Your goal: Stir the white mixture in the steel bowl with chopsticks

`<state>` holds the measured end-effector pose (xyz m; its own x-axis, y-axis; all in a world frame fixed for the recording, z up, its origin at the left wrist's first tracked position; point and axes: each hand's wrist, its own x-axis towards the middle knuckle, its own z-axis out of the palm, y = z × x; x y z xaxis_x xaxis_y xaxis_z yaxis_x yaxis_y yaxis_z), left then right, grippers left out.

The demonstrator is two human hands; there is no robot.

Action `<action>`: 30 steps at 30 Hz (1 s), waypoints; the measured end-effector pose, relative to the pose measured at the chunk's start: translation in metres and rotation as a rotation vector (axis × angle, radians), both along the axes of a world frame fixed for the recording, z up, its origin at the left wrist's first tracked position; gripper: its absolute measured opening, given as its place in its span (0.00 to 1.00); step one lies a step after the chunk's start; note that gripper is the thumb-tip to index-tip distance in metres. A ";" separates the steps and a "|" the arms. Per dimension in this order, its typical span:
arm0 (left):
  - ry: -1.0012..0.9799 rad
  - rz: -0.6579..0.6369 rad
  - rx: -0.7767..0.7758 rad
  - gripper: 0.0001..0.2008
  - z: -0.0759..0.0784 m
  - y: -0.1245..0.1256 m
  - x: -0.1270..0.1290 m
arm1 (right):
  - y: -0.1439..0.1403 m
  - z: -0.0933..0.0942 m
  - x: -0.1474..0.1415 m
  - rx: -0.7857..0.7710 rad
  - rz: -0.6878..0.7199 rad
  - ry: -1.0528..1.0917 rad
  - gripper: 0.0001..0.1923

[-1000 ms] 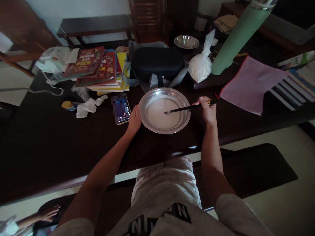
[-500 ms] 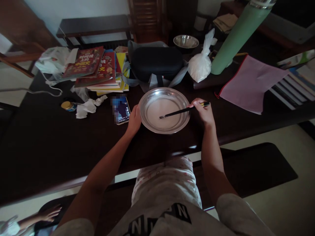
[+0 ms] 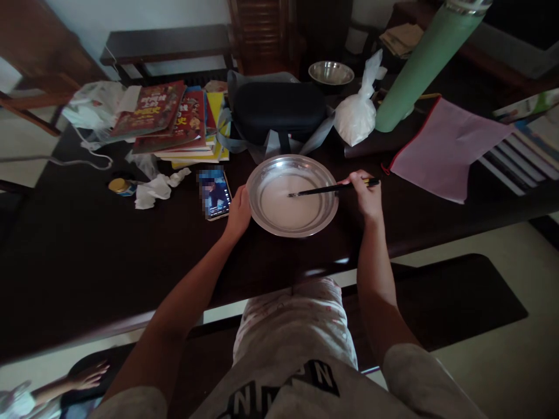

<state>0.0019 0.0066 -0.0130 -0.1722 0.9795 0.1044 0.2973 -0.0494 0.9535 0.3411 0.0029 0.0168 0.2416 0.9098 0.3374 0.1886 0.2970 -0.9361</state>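
The left hand [image 3: 239, 212], partly curled, grips the left rim of a metal bowl [image 3: 329, 208] of pale liquid [image 3: 290, 215] on a dark table [image 3: 109, 250]; the right hand [image 3: 367, 195] closes around dark chopsticks [image 3: 321, 190], their tips just shifted farther from the wearer, suggesting stirring

Straight reach beyond the bowl [image 3: 292, 232] is blocked by the case [image 3: 279, 110] and, further right, by the bag [image 3: 354, 121] and bottle [image 3: 430, 67]. Passage is offered over the table [image 3: 109, 256], nearer than the phone [image 3: 218, 195] and jar [image 3: 122, 187].
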 end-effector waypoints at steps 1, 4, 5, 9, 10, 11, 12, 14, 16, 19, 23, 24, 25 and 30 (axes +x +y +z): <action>0.001 -0.004 0.003 0.17 0.000 0.000 0.000 | 0.000 0.000 0.001 0.004 -0.023 0.018 0.30; 0.010 -0.017 0.011 0.16 0.000 0.000 0.000 | -0.001 0.000 0.001 -0.025 0.044 0.019 0.30; 0.010 -0.018 0.010 0.16 0.001 0.000 0.000 | -0.002 0.000 0.000 -0.038 0.090 0.001 0.30; -0.002 -0.004 -0.006 0.15 0.003 -0.001 0.001 | -0.001 0.002 -0.002 -0.014 0.089 -0.037 0.30; -0.003 0.000 -0.008 0.15 0.003 -0.001 0.001 | -0.001 0.001 -0.002 0.001 0.044 -0.022 0.30; -0.002 0.003 -0.008 0.15 0.003 -0.001 0.001 | -0.001 0.001 0.000 0.012 0.001 -0.002 0.30; 0.000 0.004 -0.009 0.15 0.004 -0.001 0.001 | -0.001 0.001 0.001 0.017 -0.026 0.016 0.30; 0.007 0.002 -0.010 0.15 0.005 -0.001 0.002 | -0.001 0.000 0.001 0.007 -0.006 0.030 0.30; 0.015 0.000 -0.016 0.15 0.006 -0.001 0.002 | -0.002 -0.001 0.000 -0.009 0.081 0.014 0.29; 0.020 -0.007 -0.015 0.16 0.006 -0.001 0.002 | 0.000 -0.001 -0.002 0.005 0.117 0.009 0.28; 0.007 -0.010 0.010 0.16 0.003 -0.001 0.002 | 0.001 -0.003 0.003 0.035 -0.037 0.051 0.29; 0.005 -0.007 0.012 0.16 0.002 0.000 0.002 | 0.001 -0.004 0.004 0.029 -0.039 0.052 0.30; 0.002 -0.004 0.015 0.16 0.001 0.000 0.002 | 0.001 -0.004 0.005 0.015 -0.015 0.043 0.30; 0.009 -0.009 0.028 0.17 -0.001 0.000 0.000 | 0.001 -0.004 0.002 -0.006 0.117 -0.021 0.29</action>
<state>0.0019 0.0065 -0.0143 -0.1624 0.9776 0.1338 0.3057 -0.0790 0.9488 0.3430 0.0037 0.0126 0.1265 0.9336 0.3353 0.1730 0.3121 -0.9342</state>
